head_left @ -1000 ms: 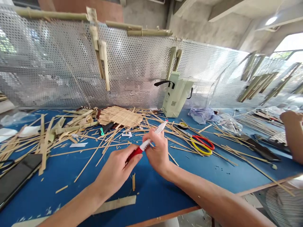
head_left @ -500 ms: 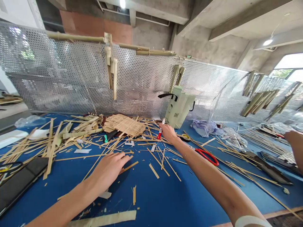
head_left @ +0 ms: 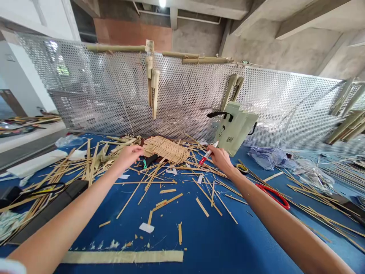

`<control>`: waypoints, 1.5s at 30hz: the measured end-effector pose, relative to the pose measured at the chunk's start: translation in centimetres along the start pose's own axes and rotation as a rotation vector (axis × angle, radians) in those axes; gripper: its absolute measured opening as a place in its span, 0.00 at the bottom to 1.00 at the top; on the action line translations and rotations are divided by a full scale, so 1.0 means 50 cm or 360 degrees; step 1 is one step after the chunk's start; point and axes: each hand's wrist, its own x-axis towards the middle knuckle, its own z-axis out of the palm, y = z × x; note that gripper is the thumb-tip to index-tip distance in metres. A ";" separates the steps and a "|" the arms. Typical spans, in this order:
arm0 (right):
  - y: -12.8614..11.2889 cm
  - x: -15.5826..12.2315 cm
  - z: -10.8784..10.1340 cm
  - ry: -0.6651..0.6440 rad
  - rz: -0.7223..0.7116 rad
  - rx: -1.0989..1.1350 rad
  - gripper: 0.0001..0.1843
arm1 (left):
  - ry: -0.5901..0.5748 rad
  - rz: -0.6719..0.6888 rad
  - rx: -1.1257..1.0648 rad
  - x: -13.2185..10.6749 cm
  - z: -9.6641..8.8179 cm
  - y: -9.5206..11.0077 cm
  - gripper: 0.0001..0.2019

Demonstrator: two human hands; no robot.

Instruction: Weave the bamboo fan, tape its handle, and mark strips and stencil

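My right hand (head_left: pixel 221 159) is closed around a red-and-white marker pen (head_left: pixel 207 155), held at a slant in front of a pale green paper bag (head_left: pixel 235 131). My left hand (head_left: pixel 129 155) reaches over the bamboo pieces at the back of the table, its fingers stretched toward the left edge of a woven bamboo mat (head_left: pixel 167 149). I see nothing held in it, and whether its fingertips touch the mat is unclear. Just below the mat lies a dark tool with a green end (head_left: pixel 145 163). Loose bamboo strips (head_left: pixel 202 207) are scattered between my arms.
Red-handled scissors (head_left: pixel 273 196) lie beneath my right forearm, with a tape roll (head_left: pixel 242 168) nearby. Crumpled plastic bags (head_left: pixel 268 156) sit at the right. A flat pale strip (head_left: pixel 122 257) lies along the front. Behind the table stands a perforated metal screen (head_left: pixel 182 95).
My left hand has lifted off the table and moved forward to the woven mat. The marker has tipped from nearly upright to a slant in my right hand. The view has turned left.
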 end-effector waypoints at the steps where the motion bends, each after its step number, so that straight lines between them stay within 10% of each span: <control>1: -0.001 -0.003 0.002 0.0012 -0.0009 0.0017 0.18 | 0.0039 -0.0069 -0.0048 0.027 0.001 0.000 0.18; 12: -0.021 -0.052 0.040 0.0198 0.0130 0.0166 0.14 | 0.0092 -0.0312 -0.0165 0.155 0.145 0.074 0.21; 21: -0.002 -0.053 0.031 0.0576 0.0279 0.0347 0.15 | 0.0103 0.0007 -0.0251 0.172 0.213 0.137 0.21; 34: -0.023 -0.071 0.067 0.0542 -0.0164 0.0452 0.17 | 0.0356 -0.0250 0.0643 0.143 0.030 -0.052 0.21; 45: -0.033 -0.081 0.053 0.0598 -0.0418 0.0419 0.17 | 0.0313 0.0095 0.0726 0.067 0.005 -0.042 0.20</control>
